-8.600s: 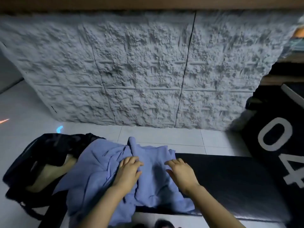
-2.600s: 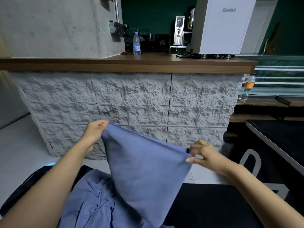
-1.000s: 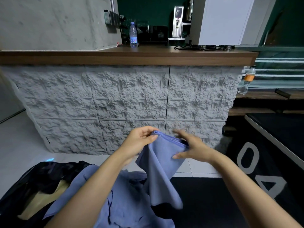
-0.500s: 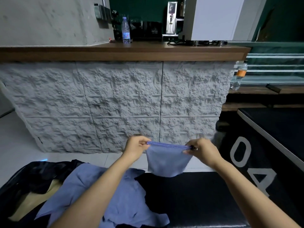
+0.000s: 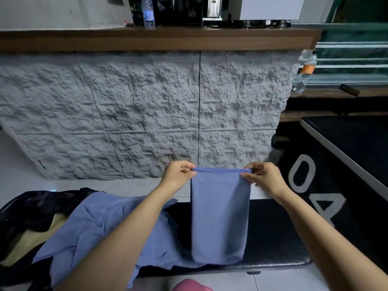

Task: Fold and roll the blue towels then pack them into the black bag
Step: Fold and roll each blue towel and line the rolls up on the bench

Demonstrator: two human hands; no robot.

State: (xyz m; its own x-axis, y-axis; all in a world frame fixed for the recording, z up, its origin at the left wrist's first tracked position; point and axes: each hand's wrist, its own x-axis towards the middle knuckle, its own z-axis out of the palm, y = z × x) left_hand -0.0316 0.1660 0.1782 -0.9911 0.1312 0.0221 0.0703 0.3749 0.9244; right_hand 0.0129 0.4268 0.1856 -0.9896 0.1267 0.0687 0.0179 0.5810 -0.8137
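A folded blue towel (image 5: 219,219) hangs as a long narrow strip over the black padded bench (image 5: 275,234). My left hand (image 5: 178,175) pinches its top left corner and my right hand (image 5: 263,177) pinches the top right corner, keeping the stitched top edge taut. The strip's lower end reaches the bench's front edge. Left of it, a heap of loose blue towels (image 5: 100,227) lies across the bench end and over the open black bag (image 5: 35,208) on the floor.
A rough grey stone-faced counter (image 5: 147,114) with a wooden top stands just behind the bench. A black box with white numerals (image 5: 310,185) sits to the right. White tiled floor (image 5: 19,171) lies at the left. Bottles stand on the counter and a side shelf.
Since a second ago the towel has been folded narrower and its top edge pulled tight between both hands. The hanging strip has dropped lower toward the bench.
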